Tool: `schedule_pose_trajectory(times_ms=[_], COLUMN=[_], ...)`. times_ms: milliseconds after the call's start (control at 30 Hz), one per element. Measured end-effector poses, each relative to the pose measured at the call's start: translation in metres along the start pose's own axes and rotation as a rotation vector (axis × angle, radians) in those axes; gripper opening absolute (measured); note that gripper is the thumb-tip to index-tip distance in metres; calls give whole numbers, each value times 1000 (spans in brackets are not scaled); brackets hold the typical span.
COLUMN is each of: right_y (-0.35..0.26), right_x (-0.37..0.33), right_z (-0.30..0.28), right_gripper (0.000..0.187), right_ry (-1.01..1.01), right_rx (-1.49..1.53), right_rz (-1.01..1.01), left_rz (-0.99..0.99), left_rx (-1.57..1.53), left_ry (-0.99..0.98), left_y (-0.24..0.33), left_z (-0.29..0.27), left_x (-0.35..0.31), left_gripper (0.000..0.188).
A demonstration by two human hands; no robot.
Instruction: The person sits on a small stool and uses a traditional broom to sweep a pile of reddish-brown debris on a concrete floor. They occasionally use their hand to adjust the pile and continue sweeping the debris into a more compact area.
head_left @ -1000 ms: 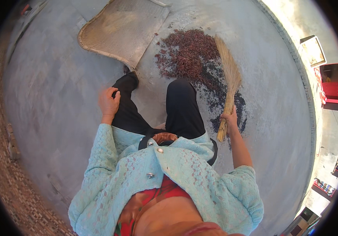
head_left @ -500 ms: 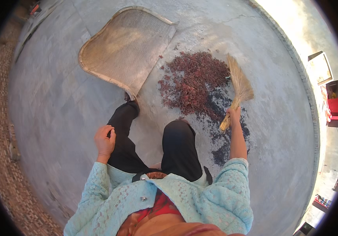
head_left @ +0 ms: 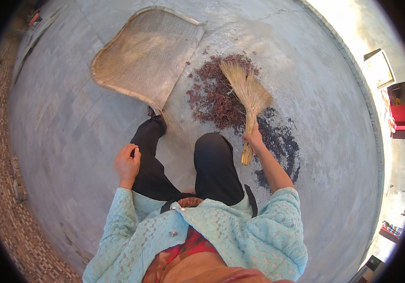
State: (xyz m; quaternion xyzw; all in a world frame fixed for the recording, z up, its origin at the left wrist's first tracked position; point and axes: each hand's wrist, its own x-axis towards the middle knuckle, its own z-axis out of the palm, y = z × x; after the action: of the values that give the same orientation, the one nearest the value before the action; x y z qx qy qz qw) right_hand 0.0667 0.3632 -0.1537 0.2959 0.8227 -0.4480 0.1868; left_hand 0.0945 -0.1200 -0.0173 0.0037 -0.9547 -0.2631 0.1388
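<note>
My right hand (head_left: 254, 137) is wrapped round the bound handle of a straw hand broom (head_left: 248, 89). The broom's fanned bristles lie over the right part of a heap of dried reddish-brown husks (head_left: 212, 96), hiding some of it. Small black grains (head_left: 280, 144) are scattered on the concrete, to the right of and nearer than the heap. My left hand (head_left: 128, 162) rests by my left thigh, fingers curled in, with nothing seen in it. Beyond my left foot lies a wide woven winnowing basket (head_left: 146, 52), its straight open edge facing the heap.
Grey concrete floor (head_left: 61, 118) surrounds me, with a brick-patterned strip (head_left: 0, 188) along the far left. A curved kerb (head_left: 353, 66) bounds the right side. Past it stand a pale framed panel (head_left: 379, 69) and a red object (head_left: 400, 114).
My right hand has swung the broom left, from the heap's right edge onto the husks. More of the black grains now show. My left hand stays nearly in place.
</note>
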Motion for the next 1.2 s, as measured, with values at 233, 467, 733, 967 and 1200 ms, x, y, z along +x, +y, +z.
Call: schedule_pose_trajectory(times_ms=[233,467,733,967,1200], right_y=[-14,-12,0,87,85], right_x=[-78,-111,-137,-149,-155], right_z=[-23,-69,-60,-8,-9], right_gripper=[103,98,71,34,38], right_ry=[-41,51,-20,41,190], right_rx=[-119,218,585,491,225], right_rz=[-132,-199,-151,9,-95], left_rz=[-40,-55,-19,1,-71], left_rx=[16,68,62,47,63], left_ry=[-7,6,65,54,11], left_y=[-4,-1,1,-9,0], left_z=[-3,-5,-2,-1,-4], left_x=[-7,-8,-7,-11,-7], left_gripper=[7,8,8,8,11])
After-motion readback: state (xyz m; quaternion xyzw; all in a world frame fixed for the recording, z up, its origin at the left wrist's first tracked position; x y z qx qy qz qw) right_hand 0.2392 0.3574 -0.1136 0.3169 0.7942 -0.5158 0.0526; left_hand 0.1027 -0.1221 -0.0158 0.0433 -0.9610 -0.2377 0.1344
